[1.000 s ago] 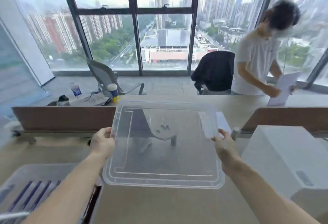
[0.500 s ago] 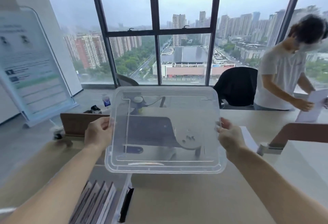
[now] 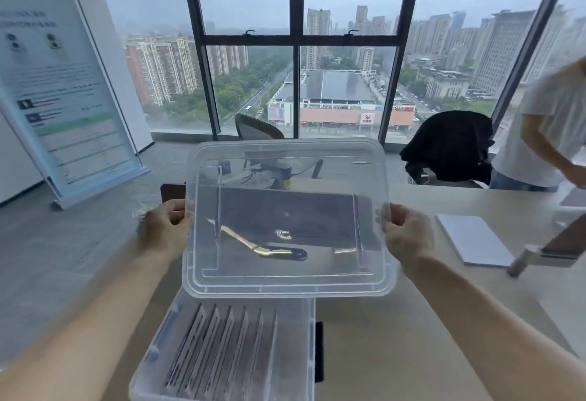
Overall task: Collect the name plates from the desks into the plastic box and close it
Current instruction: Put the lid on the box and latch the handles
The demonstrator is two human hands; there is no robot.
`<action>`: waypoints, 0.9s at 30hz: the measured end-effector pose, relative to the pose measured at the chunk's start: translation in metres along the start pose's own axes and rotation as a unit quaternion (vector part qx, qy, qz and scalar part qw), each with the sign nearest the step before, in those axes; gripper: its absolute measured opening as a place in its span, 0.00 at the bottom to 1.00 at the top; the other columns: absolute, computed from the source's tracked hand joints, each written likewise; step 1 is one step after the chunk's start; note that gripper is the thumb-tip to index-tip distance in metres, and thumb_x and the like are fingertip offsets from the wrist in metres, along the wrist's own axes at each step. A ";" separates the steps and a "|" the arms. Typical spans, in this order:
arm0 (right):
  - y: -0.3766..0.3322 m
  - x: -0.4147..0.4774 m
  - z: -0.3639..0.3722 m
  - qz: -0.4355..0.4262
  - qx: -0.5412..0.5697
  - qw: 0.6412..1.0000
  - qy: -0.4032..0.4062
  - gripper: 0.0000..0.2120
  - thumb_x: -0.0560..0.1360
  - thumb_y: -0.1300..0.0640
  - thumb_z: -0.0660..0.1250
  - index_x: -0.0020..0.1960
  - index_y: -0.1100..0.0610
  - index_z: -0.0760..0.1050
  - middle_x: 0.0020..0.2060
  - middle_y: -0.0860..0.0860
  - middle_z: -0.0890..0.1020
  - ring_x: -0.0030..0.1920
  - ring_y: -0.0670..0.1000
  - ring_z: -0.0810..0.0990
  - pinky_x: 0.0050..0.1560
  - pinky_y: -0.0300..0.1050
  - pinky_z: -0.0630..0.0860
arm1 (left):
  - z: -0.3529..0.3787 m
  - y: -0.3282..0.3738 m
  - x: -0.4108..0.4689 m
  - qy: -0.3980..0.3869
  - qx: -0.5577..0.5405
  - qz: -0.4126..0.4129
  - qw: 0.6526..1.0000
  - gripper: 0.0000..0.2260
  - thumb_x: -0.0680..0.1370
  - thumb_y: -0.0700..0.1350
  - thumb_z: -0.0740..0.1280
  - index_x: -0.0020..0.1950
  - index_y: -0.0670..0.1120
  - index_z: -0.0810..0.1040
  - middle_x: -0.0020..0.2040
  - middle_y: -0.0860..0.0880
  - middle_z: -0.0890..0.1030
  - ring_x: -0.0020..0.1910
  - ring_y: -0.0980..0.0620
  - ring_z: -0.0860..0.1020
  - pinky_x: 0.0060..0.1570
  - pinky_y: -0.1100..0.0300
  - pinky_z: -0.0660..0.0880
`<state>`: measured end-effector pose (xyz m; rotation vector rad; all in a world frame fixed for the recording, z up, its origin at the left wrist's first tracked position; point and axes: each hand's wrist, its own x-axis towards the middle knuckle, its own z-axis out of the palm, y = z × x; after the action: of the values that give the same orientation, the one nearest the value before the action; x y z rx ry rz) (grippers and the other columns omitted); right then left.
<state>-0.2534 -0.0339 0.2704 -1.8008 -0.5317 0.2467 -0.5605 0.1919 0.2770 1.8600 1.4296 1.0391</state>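
A clear plastic lid [image 3: 287, 219] is held up in the air, in the middle of the view. The left hand [image 3: 165, 229] is clenched on its short edge at 9 o'clock, and the right hand [image 3: 406, 232] is clenched on the short edge at 3 o'clock. The fingers are curled around the rim on both sides.

The plastic box [image 3: 309, 337] is seen at 6 o'clock, low on the surface [image 3: 412, 337], just under the near edge of the lid. It is open. The name plates [image 3: 222, 350] are stood in a row inside it.

The lid looks light and thin. It can likely be bent a little, so it is best held at both short edges, as it is now. The plastic looks smooth and may be slippery, so the grip should be kept firm.

The lid is not yet put on the box. It probably needs to be lowered toward 6 o'clock and lined up with the rim, then pressed down at the edges.
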 end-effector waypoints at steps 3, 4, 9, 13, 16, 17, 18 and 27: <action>-0.005 -0.008 0.023 -0.009 -0.029 1.000 -0.001 0.13 0.81 0.48 0.66 0.52 0.54 0.86 0.37 0.44 0.86 0.42 0.52 0.86 0.53 0.52 0.84 | -0.019 -0.012 0.014 0.011 0.021 0.005 1.000 0.10 0.80 0.43 0.71 0.61 0.46 0.84 0.55 0.43 0.87 0.47 0.48 0.80 0.54 0.55 0.75; -0.008 -0.008 0.027 -0.014 -0.041 0.999 0.000 0.13 0.81 0.49 0.66 0.51 0.55 0.86 0.37 0.47 0.87 0.42 0.54 0.86 0.52 0.55 0.84 | -0.024 -0.016 0.018 0.017 0.019 0.008 1.000 0.10 0.79 0.43 0.72 0.60 0.46 0.85 0.54 0.43 0.87 0.46 0.48 0.81 0.54 0.55 0.76; -0.024 -0.006 0.055 -0.058 -0.087 0.995 -0.004 0.17 0.81 0.47 0.65 0.44 0.58 0.84 0.36 0.56 0.87 0.37 0.61 0.85 0.40 0.62 0.84 | -0.044 -0.031 0.034 0.043 -0.030 0.004 0.999 0.04 0.80 0.41 0.71 0.54 0.47 0.83 0.49 0.47 0.86 0.28 0.54 0.83 0.32 0.64 0.79; -0.031 -0.021 0.076 -0.080 -0.135 0.988 -0.005 0.18 0.82 0.49 0.64 0.41 0.58 0.84 0.32 0.54 0.85 0.34 0.59 0.83 0.40 0.53 0.81 | -0.061 -0.053 0.050 0.045 -0.101 -0.018 0.994 0.03 0.81 0.40 0.71 0.53 0.45 0.82 0.50 0.45 0.85 0.33 0.47 0.86 0.37 0.60 0.85; -0.035 -0.033 0.083 -0.099 -0.153 0.983 -0.001 0.16 0.81 0.50 0.65 0.40 0.55 0.83 0.31 0.53 0.85 0.35 0.57 0.85 0.39 0.51 0.80 | -0.069 -0.076 0.058 0.007 -0.188 -0.043 0.981 0.03 0.80 0.35 0.70 0.50 0.41 0.82 0.46 0.42 0.84 0.29 0.52 0.85 0.39 0.59 0.85; -0.038 -0.036 0.085 -0.106 -0.140 0.985 -0.002 0.15 0.81 0.51 0.65 0.39 0.54 0.82 0.29 0.52 0.84 0.33 0.55 0.86 0.38 0.52 0.81 | -0.072 -0.082 0.060 -0.009 -0.215 -0.049 0.975 0.04 0.79 0.33 0.70 0.49 0.40 0.82 0.44 0.41 0.84 0.28 0.54 0.85 0.37 0.62 0.84; -0.038 -0.038 0.087 -0.106 -0.115 0.988 -0.005 0.14 0.81 0.52 0.65 0.40 0.54 0.82 0.29 0.52 0.84 0.31 0.51 0.86 0.39 0.53 0.84 | -0.074 -0.087 0.065 -0.025 -0.238 -0.057 0.969 0.04 0.79 0.31 0.69 0.49 0.39 0.81 0.42 0.40 0.83 0.27 0.55 0.84 0.36 0.64 0.84; -0.017 -0.083 0.118 -0.105 -0.091 0.990 -0.026 0.18 0.71 0.73 0.69 0.50 0.52 0.84 0.44 0.52 0.88 0.39 0.48 0.85 0.40 0.44 0.81 | -0.094 -0.160 0.112 -0.168 -0.347 -0.163 0.908 0.11 0.80 0.31 0.63 0.50 0.36 0.85 0.60 0.36 0.83 0.50 0.44 0.85 0.48 0.55 0.84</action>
<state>-0.3806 0.0312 0.2428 -1.9012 -0.7966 0.1014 -0.7092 0.3406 0.2241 1.1601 0.9435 0.8509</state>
